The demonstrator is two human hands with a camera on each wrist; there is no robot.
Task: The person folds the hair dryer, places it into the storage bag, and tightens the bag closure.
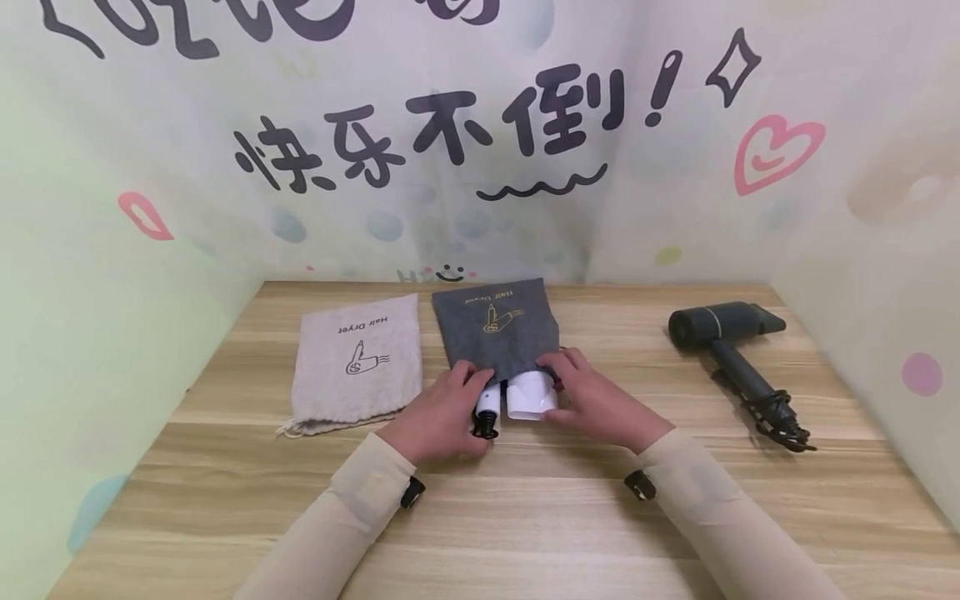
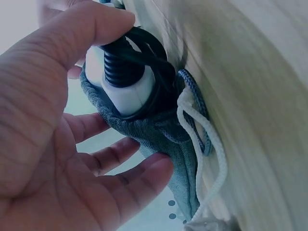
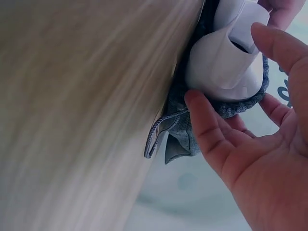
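Observation:
A white hair dryer (image 1: 531, 397) lies partly inside a dark grey drawstring bag (image 1: 495, 325), its nozzle and handle end sticking out of the mouth. My left hand (image 1: 444, 415) grips the handle end, with the thumb on the black cord (image 2: 124, 66) and the other fingers along the bag's rim. On the other side, my right hand (image 1: 596, 398) holds the nozzle end, thumb against the white nozzle (image 3: 231, 53) and fingertips at the gathered rim. Most of the dryer's body is hidden inside the cloth.
A pale drawstring bag (image 1: 360, 358) printed with a hair dryer lies flat on the left of the wooden table (image 1: 525, 517). At the right rests a black hair dryer (image 1: 727, 333), its cord wrapped round the handle. A printed curtain (image 1: 450, 217) hangs behind the table.

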